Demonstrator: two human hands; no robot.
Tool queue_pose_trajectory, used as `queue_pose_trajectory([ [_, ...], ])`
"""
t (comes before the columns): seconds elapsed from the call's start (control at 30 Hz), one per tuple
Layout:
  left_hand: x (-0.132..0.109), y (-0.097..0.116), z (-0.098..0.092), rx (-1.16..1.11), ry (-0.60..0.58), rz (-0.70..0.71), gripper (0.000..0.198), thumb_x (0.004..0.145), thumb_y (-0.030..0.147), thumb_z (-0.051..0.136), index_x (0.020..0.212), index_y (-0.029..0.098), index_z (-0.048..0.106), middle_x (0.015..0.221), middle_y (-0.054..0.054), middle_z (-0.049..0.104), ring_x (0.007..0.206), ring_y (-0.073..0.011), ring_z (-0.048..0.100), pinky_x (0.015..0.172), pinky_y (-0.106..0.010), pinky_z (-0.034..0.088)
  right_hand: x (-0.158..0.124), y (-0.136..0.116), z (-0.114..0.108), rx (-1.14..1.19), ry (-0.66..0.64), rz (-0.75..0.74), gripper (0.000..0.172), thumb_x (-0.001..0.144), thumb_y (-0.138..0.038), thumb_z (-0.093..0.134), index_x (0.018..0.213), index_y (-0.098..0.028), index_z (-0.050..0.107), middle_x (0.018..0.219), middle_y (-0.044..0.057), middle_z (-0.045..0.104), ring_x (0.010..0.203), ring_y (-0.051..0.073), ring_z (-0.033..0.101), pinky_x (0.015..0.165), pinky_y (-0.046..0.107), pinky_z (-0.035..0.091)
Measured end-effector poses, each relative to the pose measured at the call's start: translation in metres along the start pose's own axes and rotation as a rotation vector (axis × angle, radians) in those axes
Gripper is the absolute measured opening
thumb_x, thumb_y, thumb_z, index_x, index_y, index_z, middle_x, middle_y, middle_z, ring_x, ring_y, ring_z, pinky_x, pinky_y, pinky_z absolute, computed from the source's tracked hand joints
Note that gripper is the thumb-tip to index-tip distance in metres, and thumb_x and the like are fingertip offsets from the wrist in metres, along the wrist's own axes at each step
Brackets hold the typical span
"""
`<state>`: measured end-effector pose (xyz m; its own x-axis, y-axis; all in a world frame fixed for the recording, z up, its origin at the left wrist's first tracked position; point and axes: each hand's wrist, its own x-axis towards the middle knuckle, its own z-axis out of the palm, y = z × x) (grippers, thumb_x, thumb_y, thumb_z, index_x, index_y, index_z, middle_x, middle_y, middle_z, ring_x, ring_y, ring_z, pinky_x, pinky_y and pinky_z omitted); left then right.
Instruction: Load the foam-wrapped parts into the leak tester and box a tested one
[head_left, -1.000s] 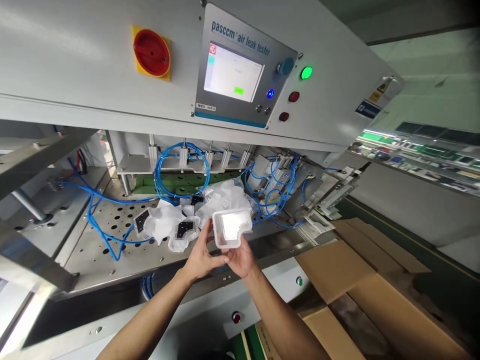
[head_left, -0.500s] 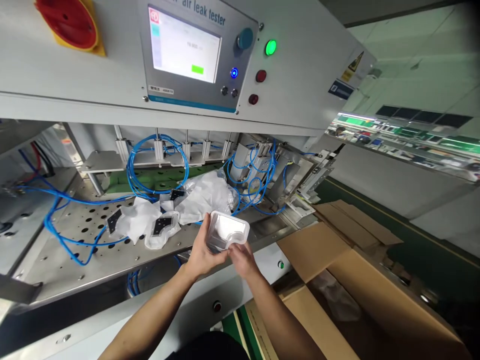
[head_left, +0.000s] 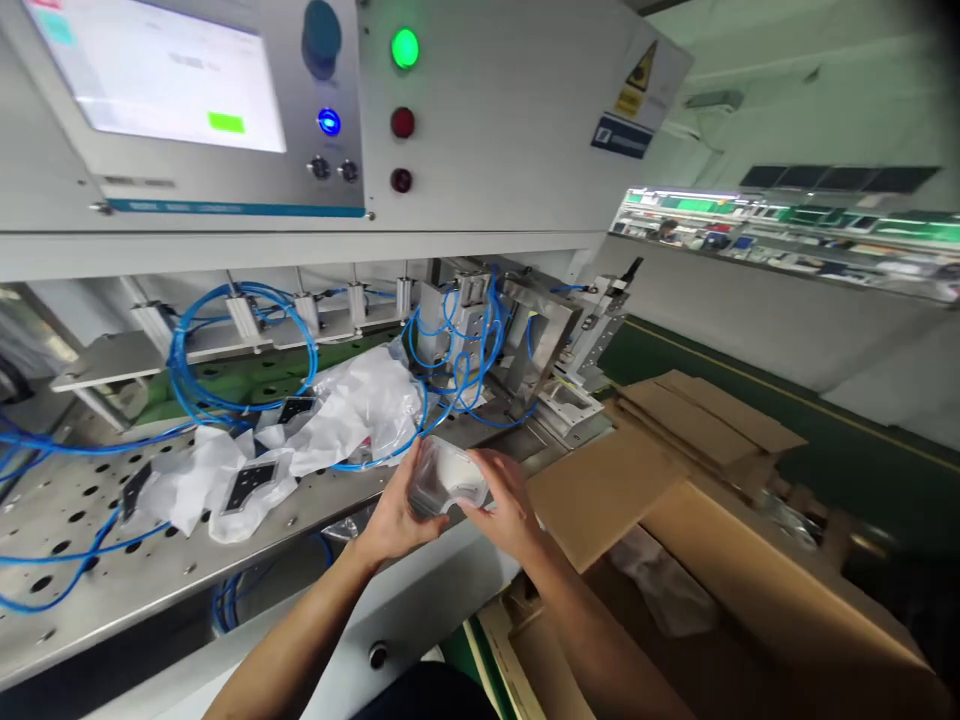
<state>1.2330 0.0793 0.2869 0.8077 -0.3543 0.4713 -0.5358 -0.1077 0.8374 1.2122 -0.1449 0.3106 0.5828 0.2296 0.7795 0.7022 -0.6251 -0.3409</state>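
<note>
A small clear plastic tray (head_left: 448, 474) with a white inside is held up in front of the bench edge. My left hand (head_left: 396, 515) grips its left side, thumb along the near edge. Closed on the right side is my right hand (head_left: 506, 500), its fingers over the rim. Beyond the tray, a heap of white wrapping and clear plastic bags (head_left: 375, 395) lies on the bench. To its left, dark flat parts rest on white wrapping; the nearest is a black plate (head_left: 251, 487).
A perforated metal bench (head_left: 90, 545) bears coiled blue tubing (head_left: 176, 365) and metal fixtures (head_left: 540, 340). Above stands a tester panel with a lit screen (head_left: 172, 80) and a green lamp (head_left: 405, 47). An open cardboard box (head_left: 720, 540) at lower right holds plastic wrapping.
The view has swung right and come closer to the machine. My right hand has shifted from the tray's near edge up onto its right side, and the tray has tilted.
</note>
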Motion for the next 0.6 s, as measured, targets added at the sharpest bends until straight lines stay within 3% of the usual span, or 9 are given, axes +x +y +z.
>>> queue_pose_trajectory([
  [0.07, 0.010, -0.002, 0.012, -0.020, -0.046, -0.034, 0.127, 0.076, 0.031, 0.086, 0.167, 0.027, -0.003, 0.170, -0.019, 0.021, 0.157, -0.0373, 0.022, 0.129, -0.061, 0.015, -0.009, 0.021, -0.009, 0.022, -0.018, 0.102, 0.064, 0.088, -0.036, 0.077, 0.148, -0.032, 0.055, 0.130, 0.010, 0.066, 0.120, 0.033, 0.060, 0.104, 0.051, 0.049],
  [0.13, 0.017, -0.004, 0.020, -0.041, -0.050, -0.059, 0.131, 0.079, 0.037, 0.086, 0.165, 0.030, -0.012, 0.171, -0.019, 0.019, 0.157, -0.0376, 0.021, 0.127, -0.064, 0.019, -0.020, 0.059, -0.018, 0.070, 0.036, 0.269, 0.058, 0.086, -0.041, 0.078, 0.141, -0.031, 0.062, 0.128, 0.009, 0.067, 0.119, 0.032, 0.060, 0.105, 0.050, 0.049],
  [0.27, 0.005, -0.009, 0.018, -0.040, 0.006, -0.115, 0.115, 0.089, 0.043, 0.079, 0.166, 0.030, -0.006, 0.166, -0.019, 0.031, 0.154, -0.0377, 0.031, 0.123, -0.063, 0.030, -0.046, 0.173, -0.049, 0.152, 0.324, 0.699, 0.056, 0.077, -0.055, 0.076, 0.121, -0.021, 0.070, 0.126, 0.012, 0.068, 0.119, 0.032, 0.061, 0.110, 0.052, 0.045],
  [0.33, -0.014, -0.014, 0.011, -0.029, -0.008, -0.200, 0.104, 0.092, 0.043, 0.075, 0.166, 0.033, 0.003, 0.163, -0.017, 0.038, 0.151, -0.0360, 0.036, 0.123, -0.060, 0.033, -0.055, 0.233, -0.069, 0.119, 0.479, 0.847, 0.068, 0.069, -0.063, 0.072, 0.118, -0.016, 0.068, 0.122, 0.016, 0.069, 0.110, 0.034, 0.064, 0.102, 0.055, 0.049],
  [0.47, -0.059, -0.024, 0.006, 0.025, -0.075, -0.422, 0.090, 0.091, 0.049, 0.074, 0.164, 0.038, 0.021, 0.159, -0.011, 0.047, 0.148, -0.0351, 0.042, 0.123, -0.054, 0.036, -0.052, 0.326, -0.093, 0.046, 0.543, 0.928, 0.079, 0.071, -0.065, 0.064, 0.127, -0.009, 0.063, 0.117, 0.021, 0.069, 0.098, 0.032, 0.064, 0.093, 0.051, 0.051],
  [0.6, -0.090, -0.030, 0.014, 0.033, -0.005, -0.551, 0.098, 0.076, 0.066, 0.078, 0.160, 0.041, 0.034, 0.151, -0.009, 0.057, 0.144, -0.0390, 0.047, 0.119, -0.055, 0.043, -0.033, 0.382, -0.098, -0.051, 0.490, 0.935, 0.069, 0.069, -0.052, 0.073, 0.124, -0.012, 0.065, 0.119, 0.019, 0.070, 0.101, 0.032, 0.062, 0.097, 0.047, 0.047],
])
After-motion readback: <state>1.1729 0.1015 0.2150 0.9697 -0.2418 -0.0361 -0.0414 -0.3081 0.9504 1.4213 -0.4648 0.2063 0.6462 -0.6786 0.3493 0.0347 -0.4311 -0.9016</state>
